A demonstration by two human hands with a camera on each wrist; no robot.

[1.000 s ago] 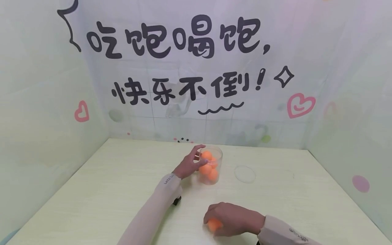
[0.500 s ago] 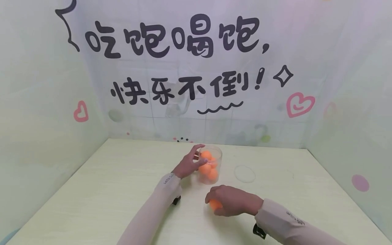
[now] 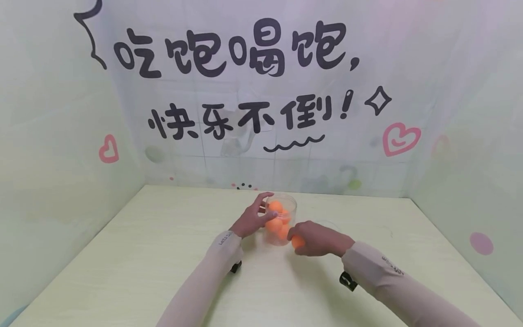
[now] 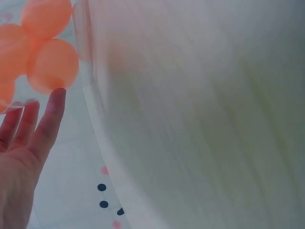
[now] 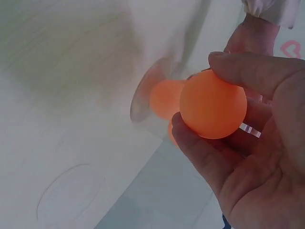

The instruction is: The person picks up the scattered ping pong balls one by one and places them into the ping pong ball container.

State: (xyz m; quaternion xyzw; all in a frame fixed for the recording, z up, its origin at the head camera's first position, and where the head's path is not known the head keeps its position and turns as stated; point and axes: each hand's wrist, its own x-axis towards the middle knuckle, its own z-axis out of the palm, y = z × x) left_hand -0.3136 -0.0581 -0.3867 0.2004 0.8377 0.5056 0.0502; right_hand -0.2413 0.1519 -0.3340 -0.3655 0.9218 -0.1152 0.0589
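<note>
**Fingers close on an orange ball beside a clear tub**

Fingers (image 5: 248, 71) of the right hand (image 3: 316, 238) are seen curled round a single orange ball (image 5: 213, 104), which is pinched between thumb and fingertips and held just beside the lower right wall of the clear tub (image 3: 291, 206). From the head view, only a sliver of that ball is shown under the knuckles, close above the table (image 3: 135, 254).

By size, the scene is dominated by the pale backdrop (image 3: 245, 91), on which large black characters, pink hearts and a four-pointed star are printed. Below it, the light wood-grain table is spread across the lower half of the head view, and both sleeved forearms are laid over it.

The tub is stood upright near the middle of the table, lidless, with several orange balls (image 3: 276, 208) stacked inside it. Its left wall is touched by the left hand (image 3: 252, 220), whose fingers are kept nearly straight and spread against the plastic rather than wrapped round it; in the left wrist view, the fingertips (image 4: 56, 98) are shown lying against the clear wall with the balls just behind it.

A faint round transparent lid (image 5: 71, 193) is made out flat on the table in the right wrist view, a little apart from the tub.
</note>
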